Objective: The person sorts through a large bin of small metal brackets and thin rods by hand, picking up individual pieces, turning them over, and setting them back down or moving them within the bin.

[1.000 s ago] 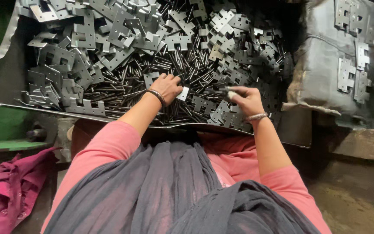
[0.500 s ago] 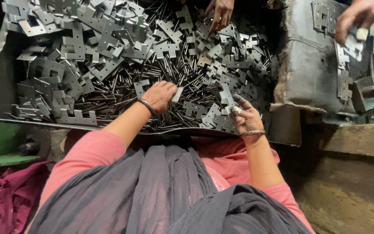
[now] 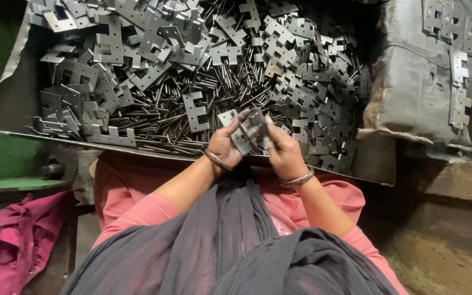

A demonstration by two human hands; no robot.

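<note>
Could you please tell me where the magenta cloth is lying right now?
In the head view, the magenta cloth lies bunched at the bottom left, below the green ledge and left of the person's pink sleeve.

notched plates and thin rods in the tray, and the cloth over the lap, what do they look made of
Notched plates: flat sheet metal, likely steel, dull grey with pale glints on cut edges. Thin rods: metal too by their look, darker, with narrow shiny streaks along them. Cloth: thin woven fabric, dark grey, matte and softly creased. Both hands, left hand and right hand, hold plates of the same metal.
</note>
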